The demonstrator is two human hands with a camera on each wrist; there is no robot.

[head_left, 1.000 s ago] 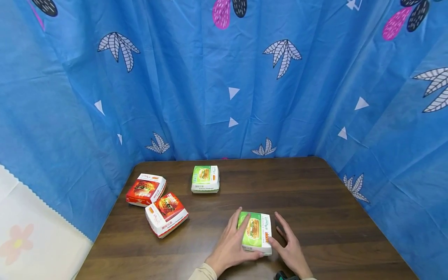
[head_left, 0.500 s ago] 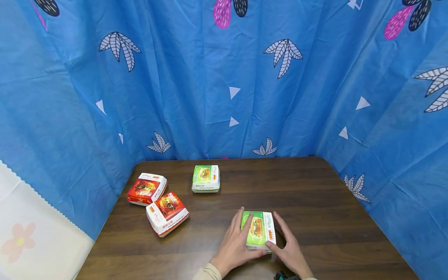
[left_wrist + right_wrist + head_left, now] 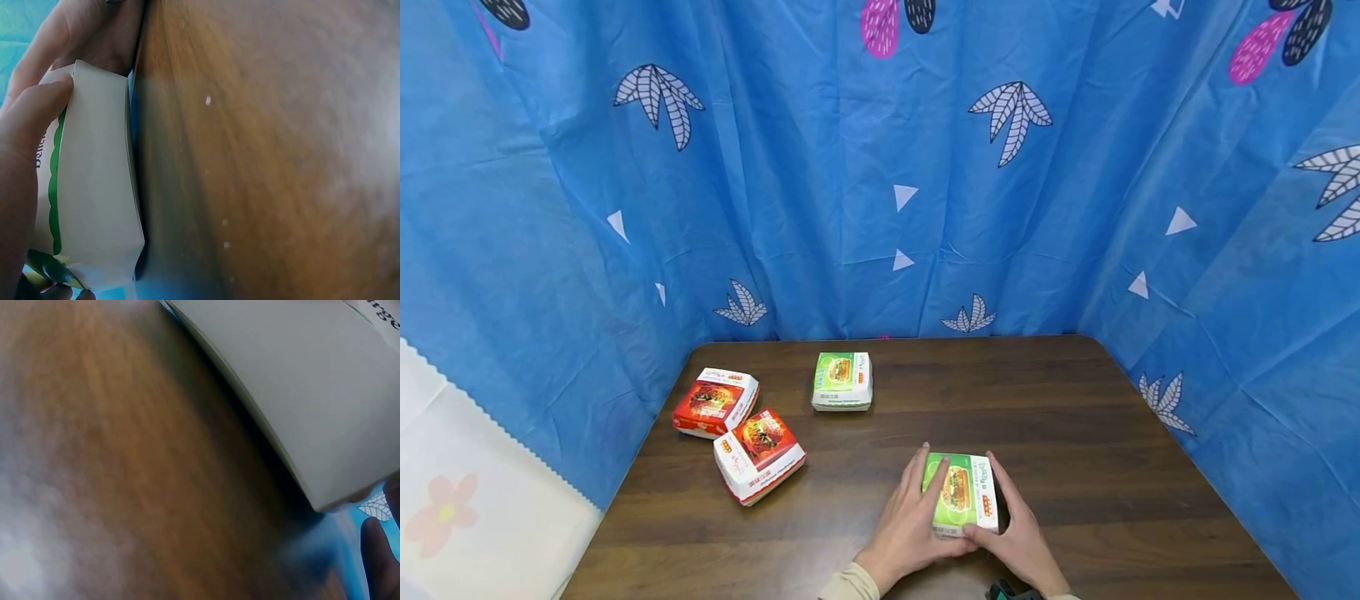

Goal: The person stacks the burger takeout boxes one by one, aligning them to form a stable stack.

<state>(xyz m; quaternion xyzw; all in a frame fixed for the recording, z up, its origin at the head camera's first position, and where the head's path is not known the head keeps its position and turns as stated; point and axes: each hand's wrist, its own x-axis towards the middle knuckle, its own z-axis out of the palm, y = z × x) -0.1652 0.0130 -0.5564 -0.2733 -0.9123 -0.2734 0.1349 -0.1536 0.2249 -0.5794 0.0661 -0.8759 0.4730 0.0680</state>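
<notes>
A green-and-white hamburger box [image 3: 961, 496] sits near the front of the table between both hands. My left hand [image 3: 906, 525] holds its left side, index finger over the top's edge and thumb along the near side. My right hand [image 3: 1018, 537] wraps the right side, thumb at the near edge close to the left thumb. The left wrist view shows the box's pale near wall [image 3: 97, 175] low over the wood, a thumb [image 3: 40, 103] pressed at its top edge. In the right wrist view that wall [image 3: 306, 394] fills the upper right, with dark fingers [image 3: 378, 556] past its corner.
Another green hamburger box [image 3: 842, 383] stands toward the back of the brown table [image 3: 1037, 400]. At the left, a red hamburger box [image 3: 711, 404] sits against a second red-and-white one [image 3: 760, 458]. Behind hangs a blue curtain [image 3: 797, 167].
The front green box has shifted slightly to the right along with my left hand. My right fingers have closed in against its side, and the two thumbs have come together at the near edge.
</notes>
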